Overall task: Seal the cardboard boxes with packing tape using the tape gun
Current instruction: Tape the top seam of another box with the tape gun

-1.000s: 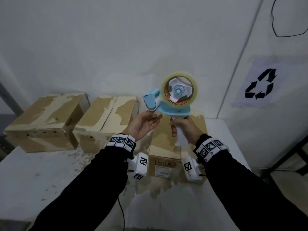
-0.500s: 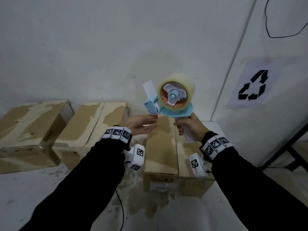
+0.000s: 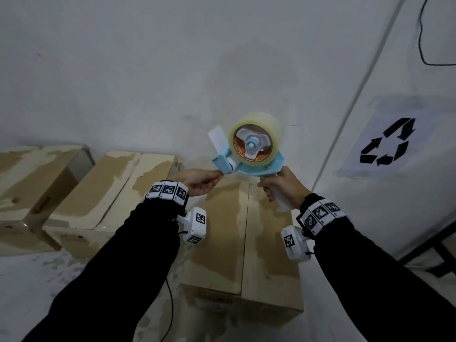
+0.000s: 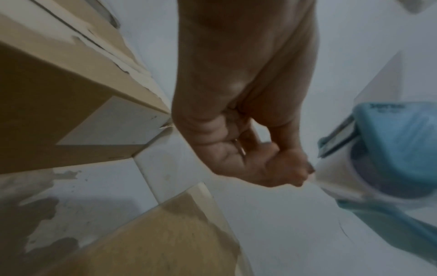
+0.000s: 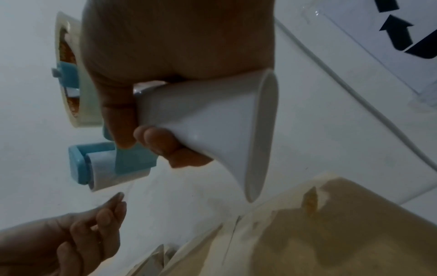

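Here, blue tape gun [image 3: 256, 164] (clear roll), right hand [image 3: 283, 186] gripping handle, left fingers [image 4: 290, 168] pinching tape end.

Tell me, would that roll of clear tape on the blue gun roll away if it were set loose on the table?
Probably yes on its own: the tape roll is round, so on edge it would likely roll. Mounted on the tape gun, it looks kept in place by the hub. The free tape end at the left hand looks thin, so likely floppy and clingy.
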